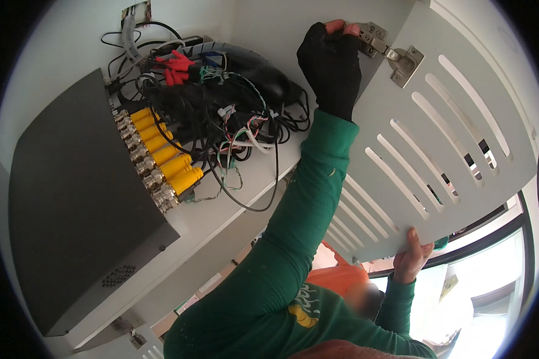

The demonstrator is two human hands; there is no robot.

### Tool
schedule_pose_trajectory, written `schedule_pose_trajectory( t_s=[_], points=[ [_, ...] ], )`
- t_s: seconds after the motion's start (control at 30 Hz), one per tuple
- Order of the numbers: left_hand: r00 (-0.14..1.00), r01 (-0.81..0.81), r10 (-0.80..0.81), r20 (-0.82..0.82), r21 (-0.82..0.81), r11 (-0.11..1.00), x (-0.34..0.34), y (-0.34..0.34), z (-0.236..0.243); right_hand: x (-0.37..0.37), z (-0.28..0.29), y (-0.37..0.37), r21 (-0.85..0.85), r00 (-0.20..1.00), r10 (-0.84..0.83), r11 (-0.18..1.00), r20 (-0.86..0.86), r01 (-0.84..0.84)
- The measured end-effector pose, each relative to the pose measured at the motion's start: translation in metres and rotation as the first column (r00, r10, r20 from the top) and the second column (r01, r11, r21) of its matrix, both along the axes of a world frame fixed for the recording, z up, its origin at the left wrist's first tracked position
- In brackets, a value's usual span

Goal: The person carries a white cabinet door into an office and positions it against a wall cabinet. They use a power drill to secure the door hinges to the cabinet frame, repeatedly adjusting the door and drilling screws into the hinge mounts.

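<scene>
Slotted cabinet door point(437, 149): gloved hand point(332, 63) pinching hinge point(374, 39); bare hand point(410, 260) gripping door edge.

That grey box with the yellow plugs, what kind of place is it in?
Probably a wall-mounted equipment cabinet: a grey box with yellow cable connectors, tangled wiring and a white vented door.
</scene>
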State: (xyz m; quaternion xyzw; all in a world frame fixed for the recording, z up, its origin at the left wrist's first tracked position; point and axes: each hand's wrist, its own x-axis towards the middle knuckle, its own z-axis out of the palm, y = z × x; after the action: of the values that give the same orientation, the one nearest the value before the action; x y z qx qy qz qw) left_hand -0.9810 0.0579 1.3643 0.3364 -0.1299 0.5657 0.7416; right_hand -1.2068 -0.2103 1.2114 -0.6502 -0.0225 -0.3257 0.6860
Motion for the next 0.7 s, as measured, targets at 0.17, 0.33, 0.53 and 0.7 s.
schedule_pose_trajectory(
  t_s=[0.17, 0.33, 0.53, 0.7],
  points=[
    [0.999, 0.013, -0.013, -0.047, 0.012, 1.000, -0.003, 0.000, 0.000, 0.001, -0.001, -0.007, 0.009, 1.000, -0.011, 1.000, -0.018, 0.011],
    [0.999, -0.009, 0.011, -0.048, 0.028, 1.000, -0.003, 0.002, -0.001, 0.005, 0.007, 0.010, 0.038, 0.998, -0.023, 0.999, 0.056, 0.021],
    [0.999, 0.019, -0.018, -0.034, 0.027, 0.999, -0.006, 0.001, 0.001, 0.002, 0.004, 0.001, -0.020, 1.000, -0.003, 1.000, 0.014, 0.004],
    [0.999, -0.028, 0.029, -0.034, 0.025, 0.999, -0.002, 0.002, 0.001, 0.000, 0.011, 0.017, 0.001, 0.998, -0.059, 0.998, 0.039, 0.059]
  ],
)
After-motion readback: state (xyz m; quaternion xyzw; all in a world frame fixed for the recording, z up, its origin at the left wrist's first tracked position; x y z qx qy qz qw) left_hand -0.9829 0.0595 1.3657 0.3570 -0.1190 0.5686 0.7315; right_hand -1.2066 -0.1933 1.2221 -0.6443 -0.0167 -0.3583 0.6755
